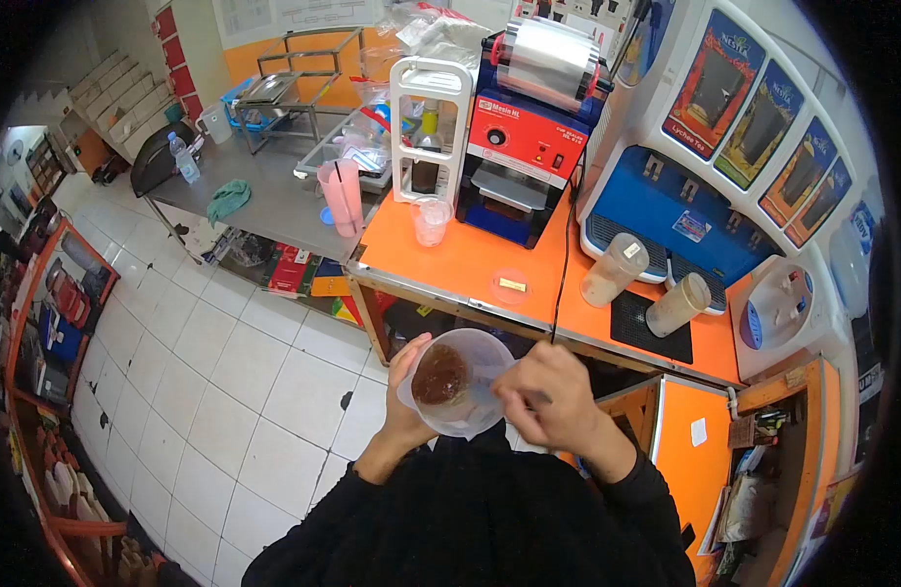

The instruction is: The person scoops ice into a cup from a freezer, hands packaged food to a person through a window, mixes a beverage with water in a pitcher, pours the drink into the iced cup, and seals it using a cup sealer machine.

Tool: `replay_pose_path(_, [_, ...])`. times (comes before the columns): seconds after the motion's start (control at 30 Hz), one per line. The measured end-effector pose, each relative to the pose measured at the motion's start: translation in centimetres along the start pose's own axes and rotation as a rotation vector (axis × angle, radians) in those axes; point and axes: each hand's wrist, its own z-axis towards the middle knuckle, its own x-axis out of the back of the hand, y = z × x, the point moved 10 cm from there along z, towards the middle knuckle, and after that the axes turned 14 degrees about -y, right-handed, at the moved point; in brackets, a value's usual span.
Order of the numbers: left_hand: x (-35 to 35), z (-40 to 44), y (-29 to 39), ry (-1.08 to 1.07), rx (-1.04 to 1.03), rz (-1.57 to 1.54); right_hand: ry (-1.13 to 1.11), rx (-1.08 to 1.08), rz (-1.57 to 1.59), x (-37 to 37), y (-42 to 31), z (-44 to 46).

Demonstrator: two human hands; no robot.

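Note:
A translucent plastic container (485, 354) is tilted in front of my body, with dark brown liquid (439, 375) inside. My left hand (407, 391) is wrapped round its left side. At the right rim, my right hand (553, 396) is closed on a thin grey handle (539, 398). The end of it is hidden, so its kind does not show. Beyond the container, a clear round lid (512, 286) with a yellow label lies on the orange counter (411, 256).
A cup sealing machine (524, 137), a clear plastic cup (432, 221) and a pink tumbler (342, 199) stand ahead. Two powdery jars (615, 269) (679, 305) are by the drink dispenser (666, 210) at right. A green cloth (229, 200) lies on the steel table (274, 210).

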Motion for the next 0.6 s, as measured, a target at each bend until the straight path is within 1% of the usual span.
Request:
replay_pose_path(0.03, [0.0, 0.1, 0.0, -0.006, -0.003, 0.008, -0.003, -0.002, -0.012, 0.0, 0.0, 0.0])
replay_pose_path(0.07, [0.1, 0.0, 0.0, -0.015, -0.004, 0.017, 0.022, 0.058, 0.004, -0.3, -0.8, 0.0])
replay_pose_path(0.2, [0.0, 0.1, 0.0, -0.015, -0.024, 0.072, 0.088, -0.034, -0.119, 0.8, 0.8, -0.5])
replay_pose_path(0.3, [-0.1, 0.6, 0.7, -0.028, -0.052, 0.093, 0.021, 0.01, 0.0, -0.5, -0.5, -0.2])
replay_pose_path(0.33, [0.0, 0.6, 1.0, -0.027, -0.08, 0.124, 0.069, -0.028, 0.049, 0.0, 0.5, -0.5])
replay_pose_path(0.4, [-0.2, 0.6, 1.6, -0.018, -0.135, 0.184, 0.09, -0.034, -0.034, 0.3, 0.9, -0.7])
replay_pose_path(0.43, [-0.2, 0.6, 1.4, -0.01, -0.128, 0.147, 0.097, -0.034, -0.077, 0.4, 0.9, -0.8])
replay_pose_path(0.5, [-0.1, 0.7, 1.1, 0.004, -0.114, 0.079, 0.087, -0.011, -0.001, -0.3, 0.1, -0.7])
replay_pose_path(0.53, [-0.1, 0.8, 1.2, -0.016, -0.102, 0.109, 0.084, 0.0, 0.039, -0.6, -0.1, -0.7])
replay_pose_path(0.6, [-0.2, 0.9, 1.5, -0.058, -0.076, 0.165, 0.139, -0.042, -0.032, 0.3, 1.2, -0.8])
